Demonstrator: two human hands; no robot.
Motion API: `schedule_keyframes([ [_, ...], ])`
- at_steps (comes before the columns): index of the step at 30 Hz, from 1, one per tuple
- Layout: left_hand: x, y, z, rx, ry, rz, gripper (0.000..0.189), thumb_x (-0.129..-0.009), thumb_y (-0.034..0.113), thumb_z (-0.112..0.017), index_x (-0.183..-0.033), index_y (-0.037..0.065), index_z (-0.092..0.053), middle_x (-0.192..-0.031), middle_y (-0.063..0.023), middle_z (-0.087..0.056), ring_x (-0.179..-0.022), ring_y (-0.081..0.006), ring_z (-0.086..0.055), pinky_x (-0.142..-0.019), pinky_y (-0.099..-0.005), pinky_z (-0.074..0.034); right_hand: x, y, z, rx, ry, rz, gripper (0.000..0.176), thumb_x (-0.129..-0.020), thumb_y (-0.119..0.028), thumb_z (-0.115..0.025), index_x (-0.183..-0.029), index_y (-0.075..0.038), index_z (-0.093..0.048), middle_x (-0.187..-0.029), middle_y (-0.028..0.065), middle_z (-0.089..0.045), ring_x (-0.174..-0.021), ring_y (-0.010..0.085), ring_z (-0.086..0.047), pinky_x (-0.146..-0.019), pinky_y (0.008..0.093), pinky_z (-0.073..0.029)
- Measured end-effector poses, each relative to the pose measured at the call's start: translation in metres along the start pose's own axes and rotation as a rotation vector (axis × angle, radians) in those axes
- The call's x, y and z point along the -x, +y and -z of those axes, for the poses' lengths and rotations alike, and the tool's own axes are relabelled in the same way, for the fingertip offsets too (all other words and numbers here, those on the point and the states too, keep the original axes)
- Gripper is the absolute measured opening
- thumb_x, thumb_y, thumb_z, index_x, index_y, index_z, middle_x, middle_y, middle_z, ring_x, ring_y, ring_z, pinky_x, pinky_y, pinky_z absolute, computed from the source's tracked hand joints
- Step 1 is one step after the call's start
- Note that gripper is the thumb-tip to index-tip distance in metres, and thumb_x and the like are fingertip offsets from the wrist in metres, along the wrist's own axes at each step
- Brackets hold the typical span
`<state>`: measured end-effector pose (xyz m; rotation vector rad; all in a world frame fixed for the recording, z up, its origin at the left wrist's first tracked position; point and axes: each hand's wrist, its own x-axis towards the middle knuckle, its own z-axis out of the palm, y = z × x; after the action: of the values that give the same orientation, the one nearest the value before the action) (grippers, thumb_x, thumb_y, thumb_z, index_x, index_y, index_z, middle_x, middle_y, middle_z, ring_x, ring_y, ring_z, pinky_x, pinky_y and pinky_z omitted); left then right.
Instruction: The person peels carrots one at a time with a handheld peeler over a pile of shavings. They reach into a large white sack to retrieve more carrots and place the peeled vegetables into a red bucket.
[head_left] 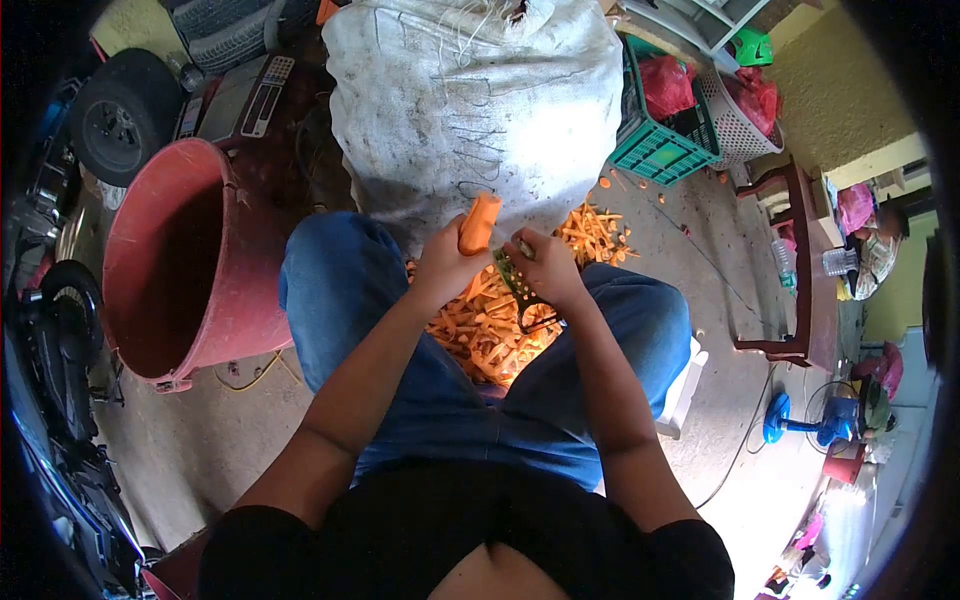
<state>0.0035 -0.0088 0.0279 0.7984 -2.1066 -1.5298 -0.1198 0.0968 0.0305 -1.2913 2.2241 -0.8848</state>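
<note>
My left hand (445, 262) is wrapped round a thick orange carrot (481, 222), whose blunt end points up past my fingers. Close beside it, my right hand (548, 266) grips a dark green and black tool (518, 283); it has a slotted look, and its exact kind cannot be made out. The tool's upper end is right by the carrot's lower part. Below both hands, between my knees, lies a heap of cut orange carrot pieces (480, 335). More carrot strips (597, 236) are scattered beyond my right knee.
A big white sack (475, 100) stands directly ahead. Left of my legs is a large red tub (165, 260), with a tyre (125, 118) behind it. A green crate (665, 150) stands at the right, near a wooden table (800, 260) and a blue fan (778, 418).
</note>
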Motion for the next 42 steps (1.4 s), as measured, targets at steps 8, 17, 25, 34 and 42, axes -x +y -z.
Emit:
schedule_keyframes([
  [8,0.0,-0.002,-0.002,-0.228,-0.051,-0.033,0.035,-0.06,0.013,-0.059,-0.09,-0.001,-0.049,-0.07,-0.0156,-0.054,-0.067,-0.0262,-0.056,-0.061,-0.0329,-0.041,0.004,-0.006,0.004,-0.023,0.056,-0.006,0.018,-0.07,-0.019,-0.052,-0.079,-0.004,-0.051,-0.064,0.0189,-0.053,-0.065,0.0363,-0.052,-0.056,0.042,-0.04],
  [17,0.004,0.003,0.001,-0.364,-0.119,-0.063,0.036,-0.058,0.015,-0.06,-0.088,0.0,-0.049,-0.074,-0.0176,-0.055,-0.071,-0.0311,-0.055,-0.061,-0.0341,-0.042,-0.001,0.005,0.001,0.161,0.066,-0.031,0.019,-0.067,-0.018,-0.052,-0.079,-0.003,-0.052,-0.067,0.0195,-0.054,-0.066,0.0357,-0.053,-0.059,0.0416,-0.042],
  [25,0.022,0.019,-0.007,0.021,-0.462,-0.302,0.036,-0.061,0.016,-0.063,-0.091,0.004,-0.049,-0.078,-0.0111,-0.054,-0.073,-0.0222,-0.053,-0.065,-0.0307,-0.041,-0.024,0.066,-0.005,-0.008,-0.112,-0.131,0.023,-0.069,-0.022,-0.056,-0.081,-0.002,-0.056,-0.072,0.0153,-0.058,-0.066,0.0247,-0.056,-0.064,0.0337,-0.042],
  [34,0.022,0.013,-0.006,0.089,-0.227,-0.421,0.048,-0.066,0.007,-0.062,-0.106,0.006,-0.036,-0.097,-0.0117,-0.048,-0.088,-0.0186,-0.049,-0.074,-0.0291,-0.039,-0.005,0.035,-0.045,-0.324,-0.418,0.316,0.027,-0.067,-0.009,-0.055,-0.094,-0.008,-0.05,-0.094,0.0095,-0.053,-0.089,0.0253,-0.05,-0.076,0.0337,-0.04],
  [42,0.024,0.008,-0.006,-0.011,-0.244,-0.47,0.041,-0.068,0.012,-0.06,-0.103,0.006,-0.039,-0.097,-0.0133,-0.052,-0.084,-0.0284,-0.053,-0.072,-0.0331,-0.042,-0.004,0.06,-0.105,-0.878,-0.491,0.122,0.024,-0.071,-0.011,-0.055,-0.094,-0.008,-0.049,-0.09,0.0071,-0.053,-0.085,0.0176,-0.051,-0.073,0.0285,-0.041],
])
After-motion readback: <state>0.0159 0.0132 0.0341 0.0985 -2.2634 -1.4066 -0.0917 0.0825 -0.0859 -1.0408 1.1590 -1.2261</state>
